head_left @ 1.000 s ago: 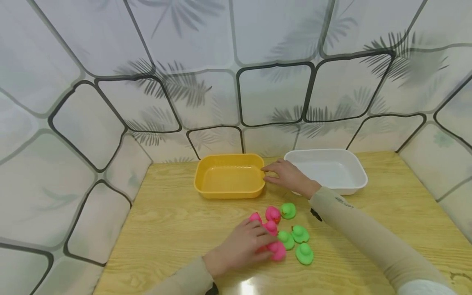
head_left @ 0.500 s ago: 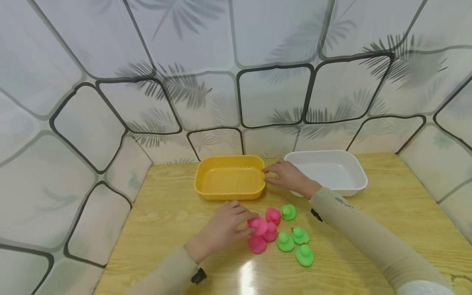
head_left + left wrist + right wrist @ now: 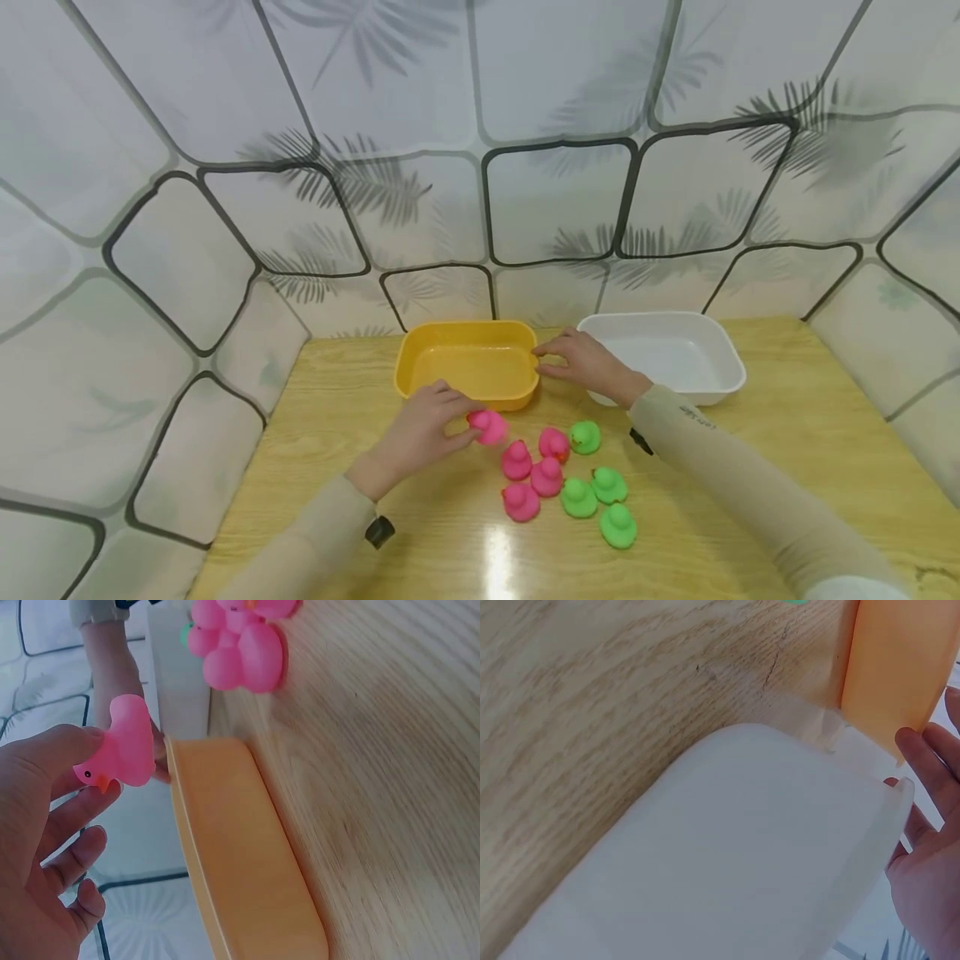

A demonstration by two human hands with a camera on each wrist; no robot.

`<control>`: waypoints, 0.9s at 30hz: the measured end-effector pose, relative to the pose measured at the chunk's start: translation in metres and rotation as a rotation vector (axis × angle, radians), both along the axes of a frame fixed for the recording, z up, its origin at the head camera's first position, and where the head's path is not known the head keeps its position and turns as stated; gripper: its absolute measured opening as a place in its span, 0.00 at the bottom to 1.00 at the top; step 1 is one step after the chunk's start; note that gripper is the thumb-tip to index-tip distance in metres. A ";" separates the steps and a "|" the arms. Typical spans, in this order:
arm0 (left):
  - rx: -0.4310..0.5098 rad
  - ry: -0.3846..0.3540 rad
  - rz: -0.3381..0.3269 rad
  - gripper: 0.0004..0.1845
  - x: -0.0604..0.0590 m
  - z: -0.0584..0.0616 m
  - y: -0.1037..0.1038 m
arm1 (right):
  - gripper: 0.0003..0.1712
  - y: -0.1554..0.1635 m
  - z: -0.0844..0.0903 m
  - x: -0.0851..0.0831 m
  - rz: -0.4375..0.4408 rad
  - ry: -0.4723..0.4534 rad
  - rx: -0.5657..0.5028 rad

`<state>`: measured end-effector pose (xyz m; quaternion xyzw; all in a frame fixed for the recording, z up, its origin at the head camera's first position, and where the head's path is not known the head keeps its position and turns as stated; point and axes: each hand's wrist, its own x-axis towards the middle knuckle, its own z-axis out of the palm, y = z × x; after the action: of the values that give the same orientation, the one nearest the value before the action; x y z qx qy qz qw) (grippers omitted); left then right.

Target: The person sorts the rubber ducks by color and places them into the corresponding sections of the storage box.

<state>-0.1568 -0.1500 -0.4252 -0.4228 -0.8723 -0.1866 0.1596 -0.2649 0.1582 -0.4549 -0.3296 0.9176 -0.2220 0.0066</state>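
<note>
1. Pink and rubbery, the pink duck (image 3: 489, 427) sits pinched in the grip of the left hand (image 3: 417, 433), between thumb and fingertips, raised off the worktop (image 3: 345, 467) just near of the yellow tub (image 3: 467, 365).
2. The right hand (image 3: 588, 362) rests in the gap between the yellow tub and the white tub (image 3: 667, 354), fingers lightly curled, fingertips touching the yellow tub's right rim; whether they clamp it cannot be told.
3. Judged from this, the step in hand is carrying the duck over the near rim. The person does best to lift it clear of the rim first, since the wrist view shows the duck (image 3: 124, 746) level with the rim's edge (image 3: 225, 825).
4. A light pinch suits a soft, hollow toy; squeezing hard may make it squirt out sideways.
5. The right hand should steady the tub so that it does not slide.
6. The other pink ducks (image 3: 531, 479) and green ducks (image 3: 600, 487) stand clustered near and right of the tub, well clear of the path.
</note>
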 end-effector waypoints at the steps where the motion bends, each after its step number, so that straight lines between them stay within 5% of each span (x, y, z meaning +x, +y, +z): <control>1: 0.003 0.003 0.003 0.15 -0.002 -0.001 -0.002 | 0.22 0.000 -0.001 0.000 0.000 -0.002 -0.002; 27: 0.028 -0.103 0.190 0.17 -0.047 0.009 -0.052 | 0.22 -0.001 0.001 -0.004 0.013 -0.007 0.015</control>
<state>-0.2040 -0.2021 -0.4166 -0.3256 -0.9129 -0.2043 0.1373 -0.2690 0.1574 -0.4544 -0.3348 0.9170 -0.2164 0.0137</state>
